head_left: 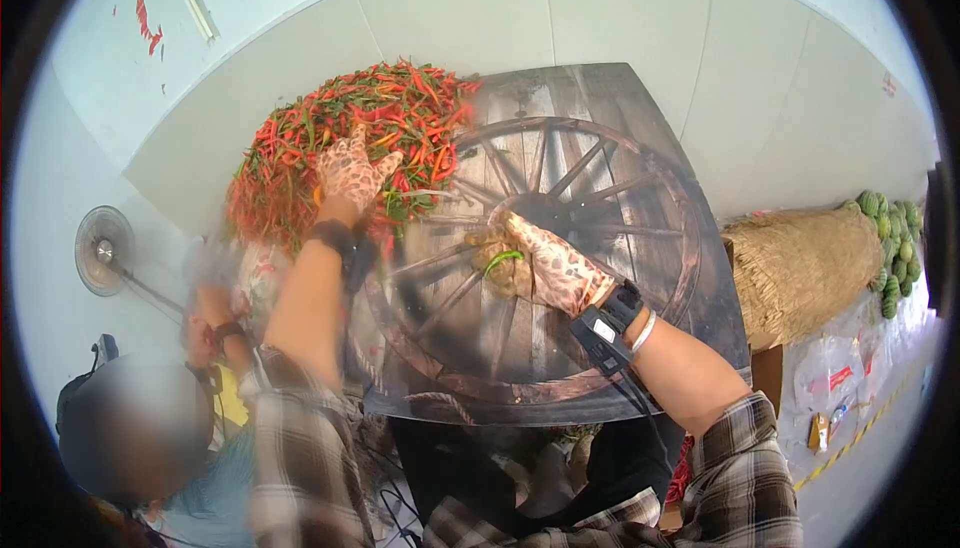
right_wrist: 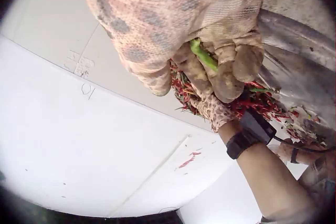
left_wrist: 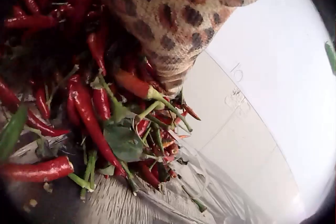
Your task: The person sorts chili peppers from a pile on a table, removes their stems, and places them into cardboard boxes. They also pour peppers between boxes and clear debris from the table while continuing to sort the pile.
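Observation:
My left hand [head_left: 352, 174], in a leopard-print glove, rests on a large heap of red chilies [head_left: 285, 153] at the back left of the table. In the head view its fingers are spread; their tips are hidden among the pods in the left wrist view. Green stems and a leaf [left_wrist: 123, 142] show among the chilies there. Over the middle of the table, my gloved right hand [head_left: 562, 270] holds a green chili [right_wrist: 203, 56] in its curled fingers. The finger side of that glove is stained brown.
The dark tabletop [head_left: 655, 338] bears a wagon-wheel print. Another person [head_left: 150, 438] is at the left, with hands close to the heap. A standing fan [head_left: 104, 250] is behind them. At the right lie brown sacking [head_left: 805, 258] and several striped green melons [head_left: 890, 248].

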The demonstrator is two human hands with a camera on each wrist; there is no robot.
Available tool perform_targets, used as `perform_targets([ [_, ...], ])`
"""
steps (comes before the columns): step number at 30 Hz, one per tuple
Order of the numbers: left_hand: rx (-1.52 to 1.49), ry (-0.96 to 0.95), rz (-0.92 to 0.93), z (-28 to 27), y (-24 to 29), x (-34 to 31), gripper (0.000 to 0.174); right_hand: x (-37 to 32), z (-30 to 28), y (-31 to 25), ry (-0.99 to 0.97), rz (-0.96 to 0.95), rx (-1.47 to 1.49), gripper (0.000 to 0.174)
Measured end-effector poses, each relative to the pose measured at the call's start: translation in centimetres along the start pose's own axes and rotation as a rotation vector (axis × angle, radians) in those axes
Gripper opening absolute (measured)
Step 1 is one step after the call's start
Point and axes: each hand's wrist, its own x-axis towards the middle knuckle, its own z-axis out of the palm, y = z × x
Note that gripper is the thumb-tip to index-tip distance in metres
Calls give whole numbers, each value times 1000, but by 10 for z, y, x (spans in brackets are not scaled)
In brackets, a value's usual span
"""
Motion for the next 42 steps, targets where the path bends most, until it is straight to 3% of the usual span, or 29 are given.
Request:
perform_targets([
  [3,65,-91,-35,-21,15,-3,91,2,-1,0,-66,20,77,52],
  [4,84,-82,-7,-4,2,0,91,3,-3,1,-92,20,95,54],
  [7,275,125,236,122,-89,52,90,1,-3,0,-94,14,77,52],
  [8,320,192,284,116,-88,51,89,1,-2,-1,-82,7,39,48],
  [10,208,49,190,108,-77,49,90,3,-7,-1,-102,32,67,48],
  [12,114,-18,143,64,-47,35,90,2,-5,-1,-130,54,96,48],
  [14,-50,-178,18,-14,8,9,88,-2,1,-2,-73,26,66,46],
  [15,-37,-70,28,-18,13,-1,85,-1,0,-1,-74,21,66,46],
  [19,-37,54,88,4,3,3,84,2,-2,1,-96,-18,88,42],
  [22,-112,-91,77,-5,7,7,85,-2,1,-2,-112,-4,108,41],
  [26,1,-14,133,19,-1,16,89,-2,-1,-1,-156,5,135,48],
  [30,-90,-264,26,-27,28,0,88,-9,6,-6,-91,-24,42,47],
  [32,-61,-88,164,-14,16,-4,83,-7,4,-4,-111,-26,55,46],
  [35,-108,-164,144,-9,17,-10,83,-5,2,-1,-103,-28,75,46],
  [39,-136,-122,188,0,12,-2,87,-6,4,-3,-103,-25,49,46],
  [41,-51,-147,176,34,-8,15,73,-5,5,-4,-97,-13,49,46],
  [42,55,-163,182,76,-34,39,67,-6,5,-4,-93,-10,58,46],
])
